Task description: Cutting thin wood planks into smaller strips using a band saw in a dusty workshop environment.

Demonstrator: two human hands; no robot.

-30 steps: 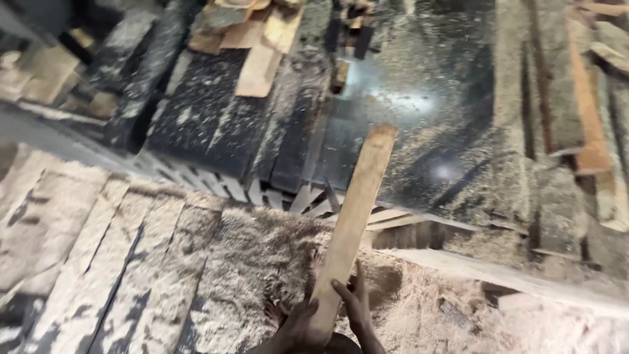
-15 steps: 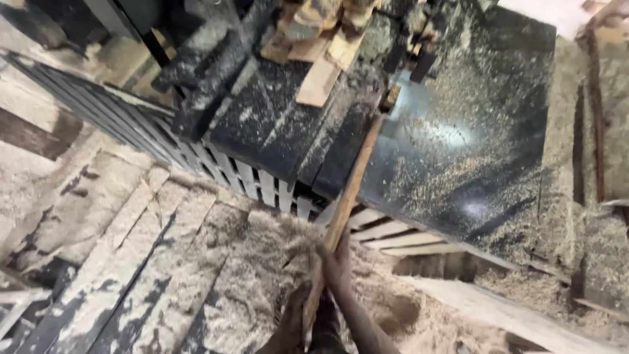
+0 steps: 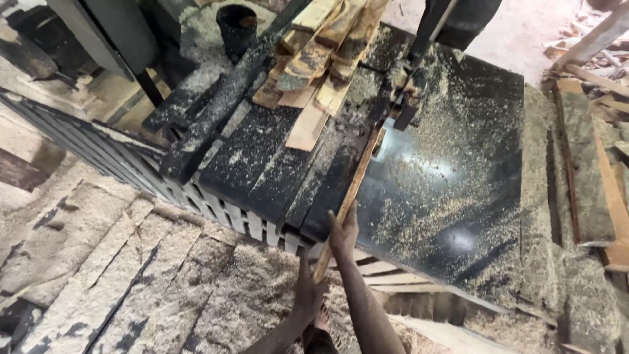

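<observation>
A long narrow wooden strip point(image 3: 351, 190) stands on its edge on the dark machine table point(image 3: 458, 177), running from my hands up to the saw guide point(image 3: 400, 98). My right hand point(image 3: 343, 234) grips the strip higher up. My left hand point(image 3: 308, 290) holds its near end from the left side. The far tip of the strip touches the blade area under the black upright column. Sawdust covers much of the table.
A stack of cut wooden pieces point(image 3: 314, 59) lies at the back of the table. A dark cylinder point(image 3: 237, 26) stands behind it. Sawdust-covered planks point(image 3: 98, 262) lie at lower left, more timber point(image 3: 590, 164) at right. An open gap point(image 3: 419, 305) sits below the table edge.
The strip has turned from lying flat to standing on edge and moved forward toward the saw guide. My view has shifted closer over the table, and both hands now show.
</observation>
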